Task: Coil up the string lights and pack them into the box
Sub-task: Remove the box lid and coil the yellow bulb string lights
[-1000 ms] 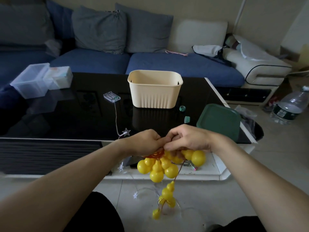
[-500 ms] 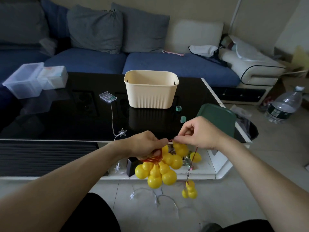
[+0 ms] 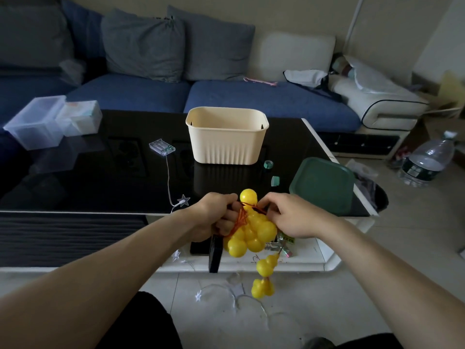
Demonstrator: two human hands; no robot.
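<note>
so my left hand is clamped round the red cord with most of the yellow gourd lights bunched against it, and just right of that my right hand is pinching the cord near the top bulb, pretty much touching the bundle. I'd say the coiling is nearly done, only a couple of gourds hang loose below my right hand. Nothing's in the cream box yet, it sits open on the black table straight ahead of my hands. Off past my left hand there's a clear battery pack with a star light on its wire, probably a second string to pack. Green lid sits beyond my right hand, not really blocking anything
</note>
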